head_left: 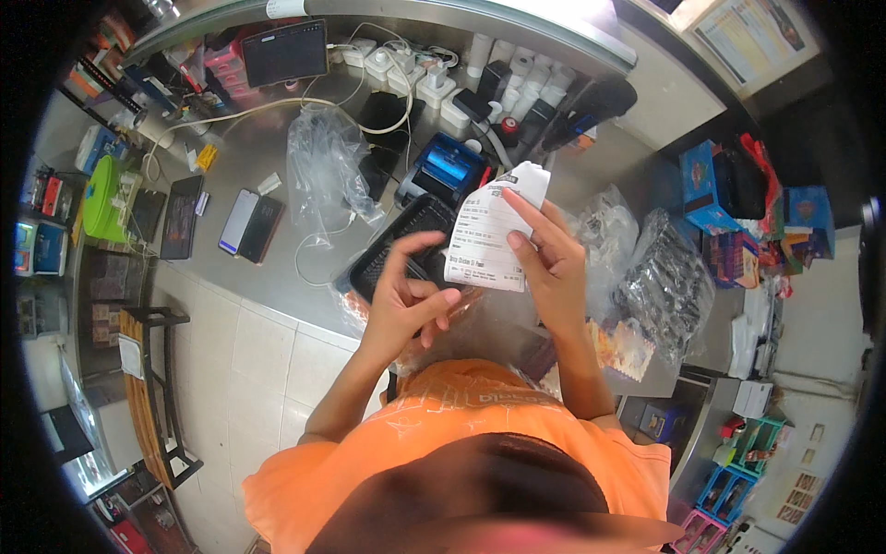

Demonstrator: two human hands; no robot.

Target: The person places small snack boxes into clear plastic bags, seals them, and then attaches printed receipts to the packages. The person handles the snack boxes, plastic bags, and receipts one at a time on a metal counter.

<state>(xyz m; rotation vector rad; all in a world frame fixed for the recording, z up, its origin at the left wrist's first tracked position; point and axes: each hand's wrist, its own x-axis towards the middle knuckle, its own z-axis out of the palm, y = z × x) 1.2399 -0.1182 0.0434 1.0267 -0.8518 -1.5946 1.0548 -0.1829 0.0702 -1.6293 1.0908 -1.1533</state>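
A printed paper receipt (pixel 482 242) is pinched between the thumb and fingers of my right hand (pixel 551 254), held up over the steel counter. Its top edge curls back. My left hand (pixel 409 294) hovers just left of the receipt, fingers apart and curved, with nothing in it. Below and behind the hands lies a black plastic food tray (pixel 383 249), partly hidden by my left hand and the paper. A blue and black receipt printer (pixel 445 170) stands right behind the tray.
Clear plastic bags lie left (pixel 328 162) and right (pixel 669 277) of the hands. Phones (pixel 242 222) rest on the counter's left side. At the back are a tablet (pixel 285 54), cables, white plugs and paper rolls (pixel 526 78). A wooden stool (pixel 148 388) stands on the tiled floor.
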